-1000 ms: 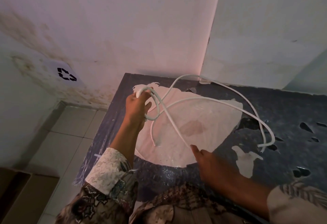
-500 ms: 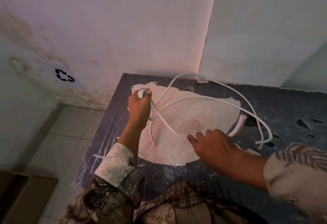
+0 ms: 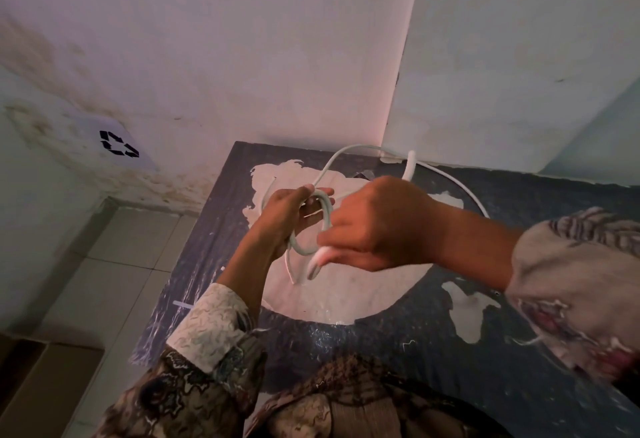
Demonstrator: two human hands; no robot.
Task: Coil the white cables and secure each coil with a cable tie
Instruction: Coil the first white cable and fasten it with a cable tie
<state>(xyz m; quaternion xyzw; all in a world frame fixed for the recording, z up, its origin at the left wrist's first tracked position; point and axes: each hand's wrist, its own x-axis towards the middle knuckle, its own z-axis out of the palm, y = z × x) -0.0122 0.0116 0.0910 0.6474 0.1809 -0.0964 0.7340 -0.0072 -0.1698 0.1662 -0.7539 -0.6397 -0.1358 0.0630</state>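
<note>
A white cable loops above a dark table whose top has a large worn pale patch. My left hand grips a small coil of the cable, with loops hanging below its fingers. My right hand is raised beside it, fingers curled round a stretch of the same cable; one white end sticks out below its fingers and another stretch rises behind its knuckles. A long loop trails back over the table toward the wall corner. No cable tie is plainly visible.
Stained walls meet in a corner right behind the table. A tiled floor lies to the left, with a cardboard box at the lower left. My patterned sleeves and lap fill the bottom of the view.
My right hand has lifted from the table, taken hold of the cable and come up beside my left hand. The big loop has shrunk toward the coil.
</note>
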